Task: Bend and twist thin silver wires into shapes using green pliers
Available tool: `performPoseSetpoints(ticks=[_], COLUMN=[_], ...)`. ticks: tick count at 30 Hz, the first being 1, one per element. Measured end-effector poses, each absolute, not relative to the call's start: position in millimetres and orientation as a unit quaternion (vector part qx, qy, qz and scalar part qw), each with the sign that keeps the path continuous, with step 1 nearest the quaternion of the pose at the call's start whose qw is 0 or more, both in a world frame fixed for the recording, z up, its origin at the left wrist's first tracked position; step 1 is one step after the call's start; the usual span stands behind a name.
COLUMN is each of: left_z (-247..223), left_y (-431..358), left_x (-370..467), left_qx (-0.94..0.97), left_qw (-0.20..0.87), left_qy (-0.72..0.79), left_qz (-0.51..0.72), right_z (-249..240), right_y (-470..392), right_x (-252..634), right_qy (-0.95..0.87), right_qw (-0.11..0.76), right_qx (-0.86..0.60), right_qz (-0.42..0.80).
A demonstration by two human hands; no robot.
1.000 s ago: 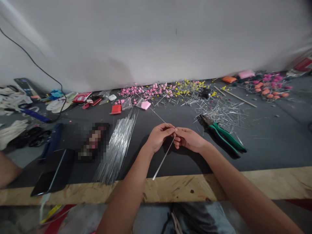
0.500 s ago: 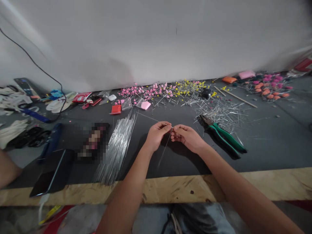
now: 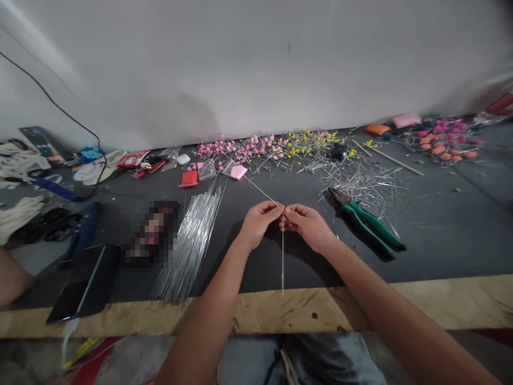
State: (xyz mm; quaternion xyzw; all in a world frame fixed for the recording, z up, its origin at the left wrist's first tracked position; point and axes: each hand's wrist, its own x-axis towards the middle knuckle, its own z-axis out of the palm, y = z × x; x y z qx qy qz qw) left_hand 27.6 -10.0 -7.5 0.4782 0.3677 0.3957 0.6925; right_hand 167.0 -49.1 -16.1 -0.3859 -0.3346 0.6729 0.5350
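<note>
Both my hands meet at the middle of the dark table, pinching a thin metal wire (image 3: 282, 256). My left hand (image 3: 259, 220) is closed on it with thumb and forefinger, and one length runs up and left from there. From between the fingertips another length points down toward the table's front edge, so the wire is bent. My right hand (image 3: 305, 223) is closed against the same spot, thumb and forefinger pressed together. Left of my hands lies a bundle of straight silvery wires (image 3: 196, 230). Pliers with green and black handles (image 3: 368, 227) rest to the right.
Along the wall are wires tipped with pink pieces (image 3: 244, 147), yellow pieces (image 3: 310, 141) and orange ones (image 3: 444, 152). A pile of bare wires (image 3: 366, 184) lies behind the pliers. A phone (image 3: 74, 299) is at the front left, near another person's arm (image 3: 14, 278).
The lower length of wire has swung from slanting down-left to pointing nearly straight down. The upper length is now steeper. My hands stay close together in nearly the same place.
</note>
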Motion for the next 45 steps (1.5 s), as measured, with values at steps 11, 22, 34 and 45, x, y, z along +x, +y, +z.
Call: performPoseSetpoints(ticks=[11, 22, 34, 45], left_z=[-8.2, -10.3, -11.6, -10.8], left_y=[-12.4, -4.7, -7.7, -9.6], left_x=[31.9, 27.0, 30.7, 31.3], left_qx=[0.456, 0.358, 0.42, 0.435], left_qw=[0.71, 0.716, 0.69, 0.67], left_qy=[0.345, 0.34, 0.36, 0.372], left_qz=[0.411, 0.493, 0.467, 0.473], right_z=[-13.6, 5.3, -24.7, -19.6], right_y=[-53.9, -126.4, -170.3, -111.3], right_x=[163.8, 225.0, 212.6, 170.4], right_qy=[-0.374, -0.427, -0.753, -0.749], right_qw=[0.549, 0.529, 0.196, 0.229], right_qx=[-0.432, -0.69, -0.6, -0.59], right_qz=[0.609, 0.249, 0.186, 0.196])
